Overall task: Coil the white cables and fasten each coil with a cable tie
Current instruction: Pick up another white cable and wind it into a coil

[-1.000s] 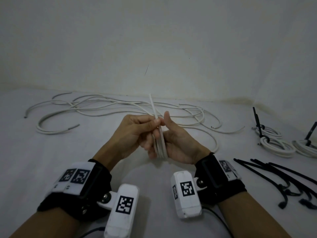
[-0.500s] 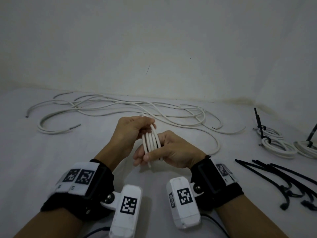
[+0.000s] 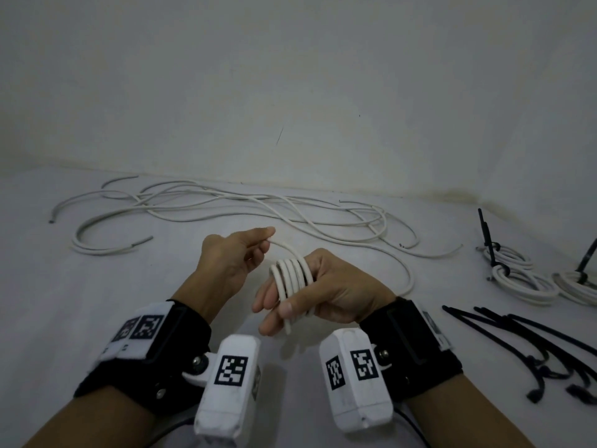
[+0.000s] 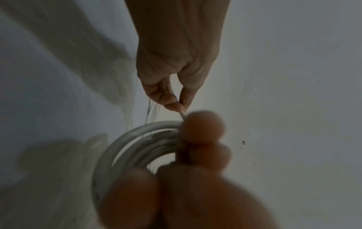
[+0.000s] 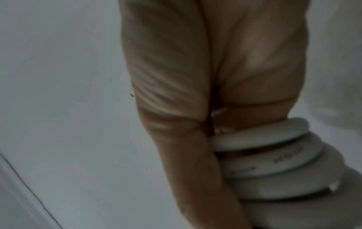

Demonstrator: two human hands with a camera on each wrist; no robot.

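Head view: the right hand [image 3: 326, 292] has a white cable coil [image 3: 292, 278] wrapped round its fingers, thumb pressing it. The left hand [image 3: 232, 260] pinches the cable's free end.

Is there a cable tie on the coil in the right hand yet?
No: in the head view the coil wound around the right hand shows only white loops, and the loose black cable ties lie on the surface.

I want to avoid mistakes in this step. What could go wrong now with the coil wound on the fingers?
1. The coil sits on the right hand with no tie on it; if the thumb eases, the turns may spring open.
2. The left hand only pinches the cable end; it could slip.
3. The ties lie far right, and both hands are busy, so reaching may loosen the coil.
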